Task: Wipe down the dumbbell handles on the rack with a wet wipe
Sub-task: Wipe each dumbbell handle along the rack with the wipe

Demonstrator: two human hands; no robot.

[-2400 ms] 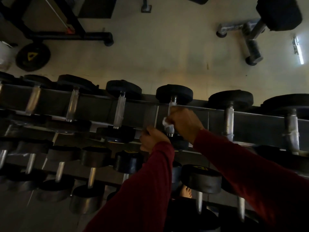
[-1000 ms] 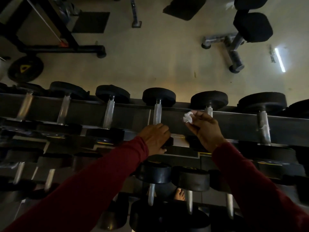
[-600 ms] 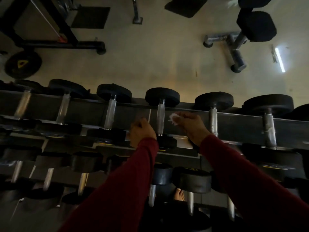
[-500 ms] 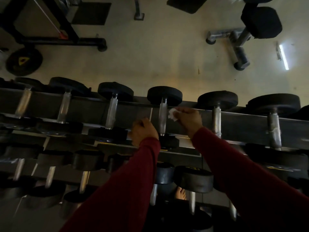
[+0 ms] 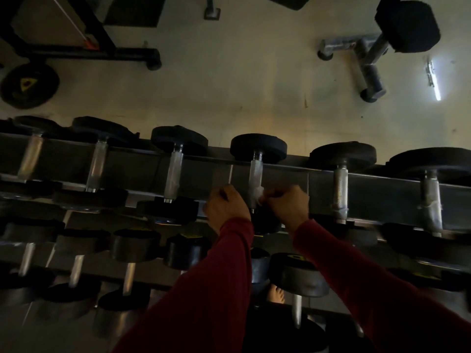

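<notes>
A dumbbell with a knurled steel handle [image 5: 255, 174] and black ends lies in the middle of the top tier of the grey rack [image 5: 382, 194]. My right hand [image 5: 285, 205] holds a white wet wipe [image 5: 258, 193] against the near end of that handle. My left hand [image 5: 225, 207] is a fist just left of the handle, by the rack's front rail; whether it holds anything is hidden. More dumbbells [image 5: 173, 174] lie along this tier on both sides.
Lower tiers hold several more dumbbells [image 5: 295, 278] below my red sleeves. A bare foot [image 5: 275, 294] shows under the rack. On the floor beyond are a black machine frame [image 5: 84, 52], a weight plate [image 5: 29, 85] and a bench base [image 5: 369, 57].
My right hand with the wipe has slid down the middle handle from its upper part to its near end. My left hand has shifted slightly closer to the handle.
</notes>
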